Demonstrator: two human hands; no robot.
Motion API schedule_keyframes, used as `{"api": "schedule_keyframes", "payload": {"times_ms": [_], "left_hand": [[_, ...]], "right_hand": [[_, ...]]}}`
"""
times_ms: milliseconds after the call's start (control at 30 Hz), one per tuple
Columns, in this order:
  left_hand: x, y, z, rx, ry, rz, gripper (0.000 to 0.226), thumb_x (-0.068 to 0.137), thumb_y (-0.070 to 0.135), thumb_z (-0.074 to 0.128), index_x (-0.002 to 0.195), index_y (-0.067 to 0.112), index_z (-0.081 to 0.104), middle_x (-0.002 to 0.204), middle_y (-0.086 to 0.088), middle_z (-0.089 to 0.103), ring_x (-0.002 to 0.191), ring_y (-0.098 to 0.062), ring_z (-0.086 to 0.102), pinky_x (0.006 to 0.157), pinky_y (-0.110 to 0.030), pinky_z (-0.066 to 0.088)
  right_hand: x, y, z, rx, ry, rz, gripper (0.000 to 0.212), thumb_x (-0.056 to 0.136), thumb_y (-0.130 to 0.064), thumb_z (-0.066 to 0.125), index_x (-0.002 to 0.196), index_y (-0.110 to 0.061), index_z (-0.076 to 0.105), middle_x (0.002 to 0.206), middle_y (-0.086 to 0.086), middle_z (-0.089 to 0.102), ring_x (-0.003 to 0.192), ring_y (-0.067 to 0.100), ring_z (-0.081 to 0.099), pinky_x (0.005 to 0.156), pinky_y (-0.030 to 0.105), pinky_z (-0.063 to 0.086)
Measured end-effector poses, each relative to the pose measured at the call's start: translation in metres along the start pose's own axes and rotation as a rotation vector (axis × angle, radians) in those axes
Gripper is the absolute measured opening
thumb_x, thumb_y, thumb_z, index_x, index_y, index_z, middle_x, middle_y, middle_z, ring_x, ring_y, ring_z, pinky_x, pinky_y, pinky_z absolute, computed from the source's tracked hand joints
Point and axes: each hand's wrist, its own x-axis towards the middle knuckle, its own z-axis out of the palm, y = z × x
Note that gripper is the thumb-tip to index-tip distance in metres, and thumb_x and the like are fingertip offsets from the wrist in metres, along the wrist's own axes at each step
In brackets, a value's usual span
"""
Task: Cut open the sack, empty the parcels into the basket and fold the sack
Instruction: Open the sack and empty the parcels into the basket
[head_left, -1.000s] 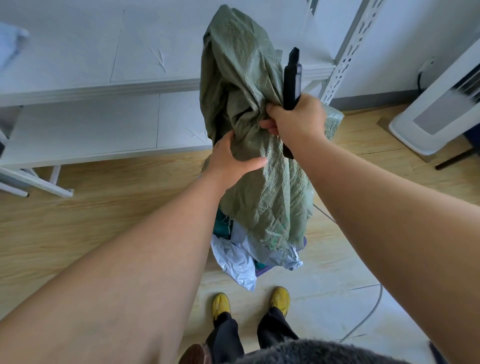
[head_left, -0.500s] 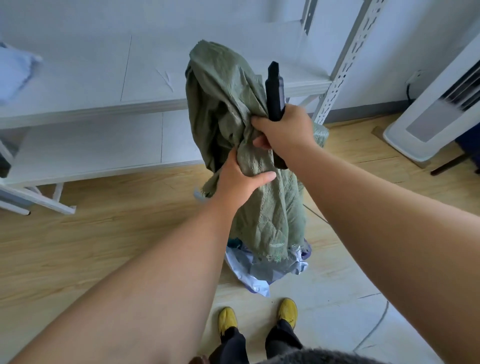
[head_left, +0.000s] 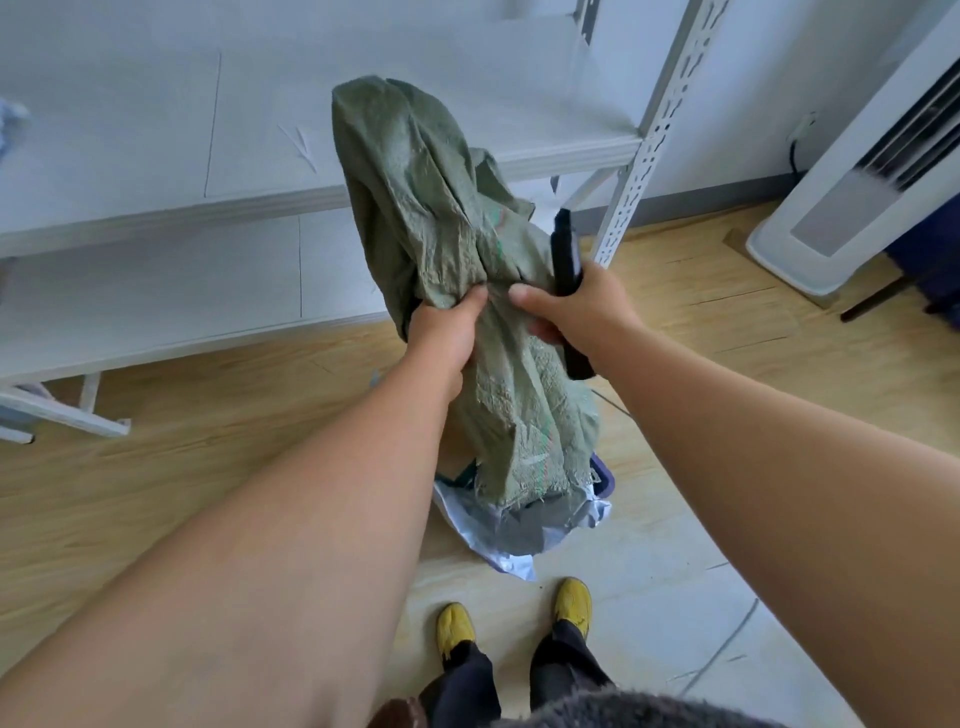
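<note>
I hold a crumpled green woven sack (head_left: 431, 208) upside down in front of me, its frayed open end hanging low. My left hand (head_left: 449, 325) grips a bunch of its fabric. My right hand (head_left: 571, 312) grips a black cutter (head_left: 563, 254) that points up, and its fingers also pinch the sack. Grey and white plastic parcels (head_left: 511, 535) lie under the sack's mouth, piled on a purple basket (head_left: 605, 475) of which only a bit of rim shows.
White metal shelving (head_left: 156, 208) stands behind the sack, with a perforated upright (head_left: 644, 150) at its right end. A white floor appliance (head_left: 852, 182) stands at the right. My yellow shoes (head_left: 514, 613) are on the pale floor just behind the parcels.
Both hands have lowered the sack toward the basket. My right hand has shifted to the right side of the sack, and the sack's top has slumped lower.
</note>
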Motion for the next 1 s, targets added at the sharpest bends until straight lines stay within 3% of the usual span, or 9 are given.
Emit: {"api": "schedule_keyframes", "payload": {"times_ms": [100,200,333,400,467,567,767,900,1000], "left_hand": [[0.003,0.012,0.006,-0.136,-0.112,-0.075,0.061,0.069,0.046,0.076,0.120,0.014,0.061,0.110,-0.007,0.069,0.095,-0.030,0.067,0.087,-0.050,0.054],[0.002,0.022,0.011,-0.142,-0.264,-0.036,0.057,0.075,0.042,0.076,0.122,0.015,0.060,0.115,-0.008,0.069,0.097,-0.029,0.069,0.086,-0.052,0.054],[-0.006,0.015,0.007,0.232,-0.267,0.255,0.088,0.064,0.054,0.081,0.138,0.028,0.040,0.128,0.004,0.057,0.111,-0.016,0.058,0.095,-0.039,0.049],[-0.007,-0.006,0.001,0.474,-0.241,0.307,0.112,0.057,0.054,0.084,0.148,0.033,0.022,0.143,0.001,0.042,0.126,-0.018,0.046,0.104,-0.042,0.042],[-0.005,-0.029,-0.002,0.582,-0.278,0.308,0.117,0.054,0.052,0.085,0.149,0.035,0.019,0.147,0.001,0.038,0.133,-0.019,0.040,0.108,-0.045,0.039],[-0.004,-0.038,0.006,0.434,-0.268,0.304,0.104,0.061,0.040,0.085,0.147,0.026,0.027,0.141,0.003,0.048,0.130,-0.015,0.045,0.109,-0.038,0.038],[0.006,-0.008,0.021,0.196,0.002,0.281,0.056,0.078,0.023,0.077,0.130,0.017,0.056,0.122,-0.003,0.065,0.113,-0.021,0.059,0.093,-0.029,0.046],[0.005,-0.002,0.024,0.140,0.120,0.314,0.048,0.084,0.024,0.071,0.130,0.017,0.056,0.121,-0.001,0.065,0.110,-0.020,0.059,0.092,-0.028,0.045],[0.002,-0.003,0.026,0.173,0.106,0.361,0.046,0.086,0.023,0.070,0.129,0.016,0.056,0.121,-0.001,0.065,0.111,-0.020,0.059,0.090,-0.025,0.043]], "right_hand": [[0.002,0.008,0.014,-0.068,-0.101,0.003,0.050,0.064,-0.034,0.089,0.099,-0.014,0.058,0.075,0.004,0.071,0.053,0.014,0.066,0.059,0.029,0.060],[0.012,0.015,0.018,-0.060,0.050,0.051,0.039,0.067,-0.028,0.086,0.093,-0.012,0.062,0.064,0.003,0.069,0.043,0.013,0.061,0.058,0.030,0.057],[0.020,0.009,0.011,0.087,0.207,0.101,0.024,0.076,-0.021,0.078,0.092,-0.008,0.065,0.060,0.004,0.066,0.039,0.010,0.059,0.048,0.025,0.052],[0.021,0.003,0.007,0.078,0.208,0.097,0.022,0.076,-0.021,0.079,0.087,-0.010,0.064,0.059,0.003,0.065,0.043,0.011,0.060,0.048,0.024,0.052],[0.021,-0.004,0.006,0.127,0.155,0.066,0.020,0.075,-0.016,0.080,0.081,-0.011,0.061,0.056,0.004,0.064,0.040,0.012,0.058,0.048,0.024,0.051],[0.018,-0.016,0.009,0.075,0.063,0.014,0.021,0.073,-0.014,0.081,0.074,-0.011,0.060,0.054,0.005,0.063,0.039,0.014,0.055,0.050,0.026,0.055],[0.017,-0.035,-0.004,0.251,-0.135,-0.024,0.025,0.074,-0.007,0.081,0.081,-0.008,0.058,0.058,0.007,0.057,0.038,0.011,0.051,0.046,0.022,0.048],[0.021,-0.032,-0.010,0.260,-0.098,-0.078,0.036,0.076,-0.015,0.082,0.099,-0.008,0.056,0.067,0.005,0.060,0.045,0.011,0.055,0.053,0.025,0.053],[0.023,-0.030,-0.011,0.250,-0.088,-0.081,0.033,0.077,-0.016,0.081,0.094,-0.008,0.055,0.065,0.006,0.060,0.045,0.012,0.056,0.059,0.030,0.056]]}}
